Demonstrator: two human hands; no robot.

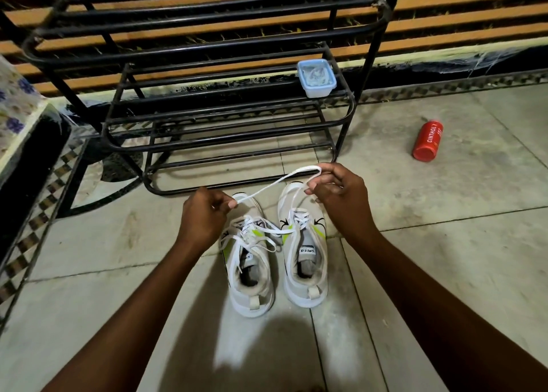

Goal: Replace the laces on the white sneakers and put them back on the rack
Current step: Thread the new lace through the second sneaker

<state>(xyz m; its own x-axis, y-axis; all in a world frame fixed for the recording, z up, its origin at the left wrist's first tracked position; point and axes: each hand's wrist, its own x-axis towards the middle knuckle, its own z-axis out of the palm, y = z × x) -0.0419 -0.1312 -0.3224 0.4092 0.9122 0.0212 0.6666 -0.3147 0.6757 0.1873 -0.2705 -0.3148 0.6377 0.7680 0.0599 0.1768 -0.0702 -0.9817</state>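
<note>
Two white sneakers (277, 258) sit side by side on the tiled floor (430, 258), toes near the black metal rack (225, 116). Above them the left hand (204, 213) and right hand (341, 193), held apart, each pinch a flat white lace (275, 184) stretched between them. Limp and light, it probably handles best near its ends, with open floor right of the shoes.

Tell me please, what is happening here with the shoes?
A person holds a white lace stretched between the left hand and the right hand, above two white sneakers on the floor. Both sneakers have loose laces. The black rack behind them carries only a small plastic box.
</note>
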